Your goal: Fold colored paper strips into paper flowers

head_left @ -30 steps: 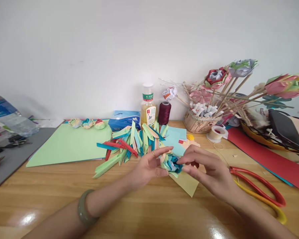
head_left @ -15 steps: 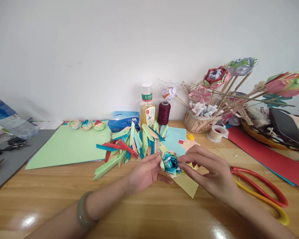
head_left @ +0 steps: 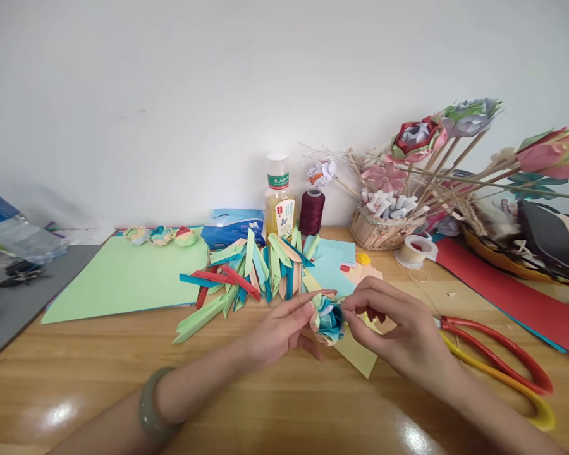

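Paper flower (head_left: 330, 319) sits pinched between both hands just above the wooden table (head_left: 275, 398); left hand (head_left: 279, 328) cups its left side; right hand (head_left: 398, 332) fingertips clamp its right edge.

Both forearms angle inward over the wooden table (head_left: 275, 404). The left hand (head_left: 279, 325) and right hand (head_left: 398, 325) meet fingertip to fingertip, fingers pinched.

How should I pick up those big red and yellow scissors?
Probably by the long red and yellow scissors' looped handles, coming down from above. They lie flat on the wooden table, loops open and clear, right of the right hand.
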`<action>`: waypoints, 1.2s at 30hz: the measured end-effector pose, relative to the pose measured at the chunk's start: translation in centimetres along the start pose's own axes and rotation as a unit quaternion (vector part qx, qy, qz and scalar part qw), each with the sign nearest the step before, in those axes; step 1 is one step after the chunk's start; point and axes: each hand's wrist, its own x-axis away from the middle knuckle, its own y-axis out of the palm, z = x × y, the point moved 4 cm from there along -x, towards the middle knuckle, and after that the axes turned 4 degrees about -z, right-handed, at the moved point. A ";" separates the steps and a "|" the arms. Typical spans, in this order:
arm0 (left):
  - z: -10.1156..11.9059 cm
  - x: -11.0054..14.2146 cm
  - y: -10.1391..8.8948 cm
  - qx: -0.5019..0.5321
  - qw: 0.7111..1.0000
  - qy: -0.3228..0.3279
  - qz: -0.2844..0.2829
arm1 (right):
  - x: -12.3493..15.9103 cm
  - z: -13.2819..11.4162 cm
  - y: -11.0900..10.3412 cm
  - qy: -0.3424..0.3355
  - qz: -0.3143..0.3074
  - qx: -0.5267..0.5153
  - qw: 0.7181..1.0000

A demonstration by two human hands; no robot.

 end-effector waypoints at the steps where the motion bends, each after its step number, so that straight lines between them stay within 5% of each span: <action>1: 0.0 0.0 -0.1 0.001 1.000 -0.004 0.001 | -0.1 0.0 0.0 0.030 -0.012 -0.018 0.999; 7: -0.2 -0.2 -0.5 0.018 0.999 -0.023 0.013 | -0.3 0.3 0.3 0.060 -0.063 -0.065 0.994; 18: -0.1 -0.2 -0.7 0.036 0.999 -0.020 0.013 | 0.2 0.0 -0.1 -0.019 -0.018 -0.006 1.000; 36: 0.3 -0.1 0.0 0.009 1.000 0.011 -0.002 | 0.1 -0.4 0.0 -0.039 0.003 0.034 0.999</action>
